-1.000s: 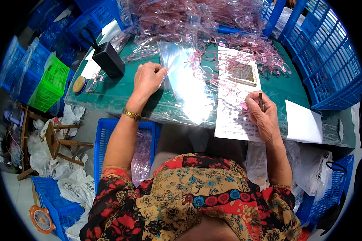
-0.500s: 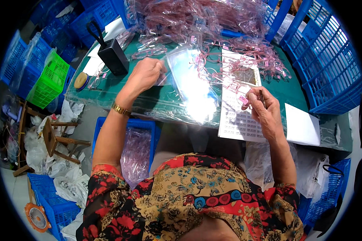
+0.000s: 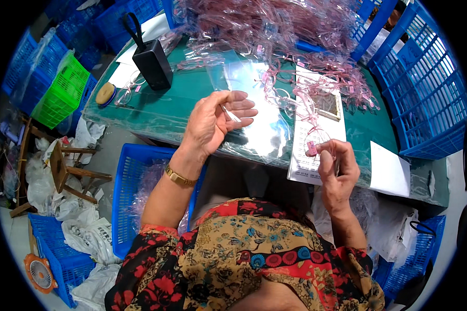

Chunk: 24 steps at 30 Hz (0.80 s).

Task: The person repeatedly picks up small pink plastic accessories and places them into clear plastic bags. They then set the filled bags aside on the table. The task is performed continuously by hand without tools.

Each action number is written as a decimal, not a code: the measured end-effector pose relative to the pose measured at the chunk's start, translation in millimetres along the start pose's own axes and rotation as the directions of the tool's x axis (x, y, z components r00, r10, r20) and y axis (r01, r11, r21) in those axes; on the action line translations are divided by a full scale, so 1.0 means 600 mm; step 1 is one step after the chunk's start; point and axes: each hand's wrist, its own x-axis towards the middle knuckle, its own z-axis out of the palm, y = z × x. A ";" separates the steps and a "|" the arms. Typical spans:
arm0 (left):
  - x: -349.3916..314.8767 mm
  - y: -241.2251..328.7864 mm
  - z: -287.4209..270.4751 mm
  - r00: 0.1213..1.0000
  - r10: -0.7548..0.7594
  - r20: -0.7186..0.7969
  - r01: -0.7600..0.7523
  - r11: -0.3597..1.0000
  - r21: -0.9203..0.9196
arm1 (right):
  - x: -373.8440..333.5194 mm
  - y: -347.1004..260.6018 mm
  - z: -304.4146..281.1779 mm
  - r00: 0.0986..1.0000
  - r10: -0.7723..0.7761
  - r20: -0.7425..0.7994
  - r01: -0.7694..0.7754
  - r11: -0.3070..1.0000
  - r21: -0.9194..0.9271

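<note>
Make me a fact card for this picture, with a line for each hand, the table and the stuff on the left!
Left hand: palm partly up, fingers apart; a thin pale thing shows there, too unclear to name
Right hand: pinches pink glasses with a pink tag
Left wrist: gold watch
Table: green, with printed sheet, black box, shiny clear plastic
Far side: heap of pink things in clear wrap
Left side: green crate, wooden stool, orange fan
</note>
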 end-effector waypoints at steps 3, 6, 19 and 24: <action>-0.004 -0.005 0.002 0.998 -0.052 0.041 0.055 0.996 -0.072 | -0.011 0.011 0.009 0.960 -0.279 -0.011 0.274 0.948 -0.164; -0.011 -0.010 0.019 0.998 -0.069 0.011 0.070 0.989 -0.132 | -0.015 0.006 0.014 0.914 -0.405 0.027 0.400 0.888 -0.225; -0.014 -0.020 0.046 0.988 -0.092 0.125 0.110 0.984 -0.144 | -0.021 0.024 0.034 0.860 -0.500 0.105 0.509 0.822 -0.256; -0.007 -0.024 0.037 0.990 -0.034 0.139 0.054 0.988 -0.148 | -0.021 0.015 0.037 0.915 -0.389 0.105 0.402 0.899 -0.173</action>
